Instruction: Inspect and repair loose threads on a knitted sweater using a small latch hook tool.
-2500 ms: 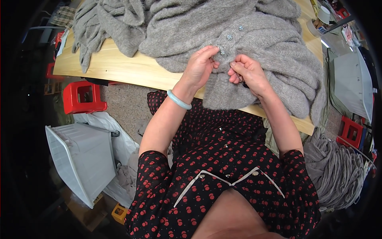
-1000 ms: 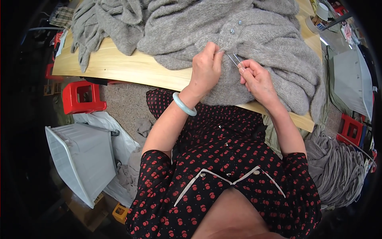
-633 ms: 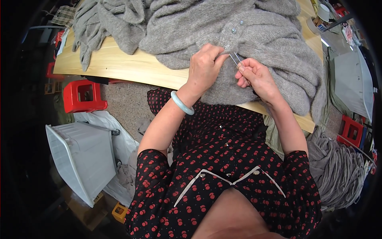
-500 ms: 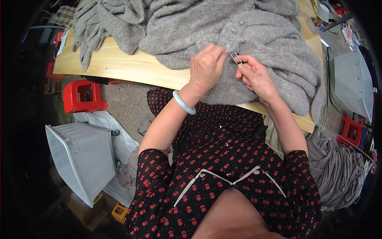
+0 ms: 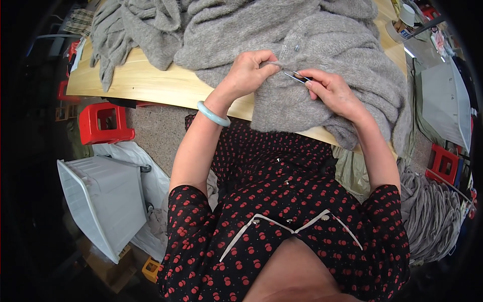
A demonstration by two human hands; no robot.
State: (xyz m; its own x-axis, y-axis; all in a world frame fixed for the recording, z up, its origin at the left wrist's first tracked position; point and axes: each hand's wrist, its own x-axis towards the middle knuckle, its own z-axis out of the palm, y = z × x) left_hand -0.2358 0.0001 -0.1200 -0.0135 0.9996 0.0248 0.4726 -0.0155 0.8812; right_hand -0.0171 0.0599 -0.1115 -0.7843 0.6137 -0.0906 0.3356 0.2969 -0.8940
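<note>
A grey fuzzy knitted garment (image 5: 322, 55) lies in folds over the table, with a shiny button (image 5: 297, 48) on its front. My left hand (image 5: 249, 73), with a pale bangle on the wrist, is closed on the edge of the knit and pulls it slightly taut. Between the thumb and fingers of my right hand (image 5: 332, 90) is a pair of slim metal tweezers (image 5: 293, 76), the two prongs spread and pointing left at the pinched edge. Whether the tips touch the knit I cannot tell.
More grey knitwear (image 5: 136, 25) covers the far left of the wooden table (image 5: 151, 75). A red stool (image 5: 106, 123) and a grey plastic bin (image 5: 108, 201) stand at left. Piled grey knits (image 5: 427, 216), another bin (image 5: 445, 100) and a paper cup (image 5: 406, 16) are at right.
My left hand has moved left with the knit edge, away from the buttons. My right hand has shifted slightly right, and the tweezers now lie flatter, pointing more leftward.
</note>
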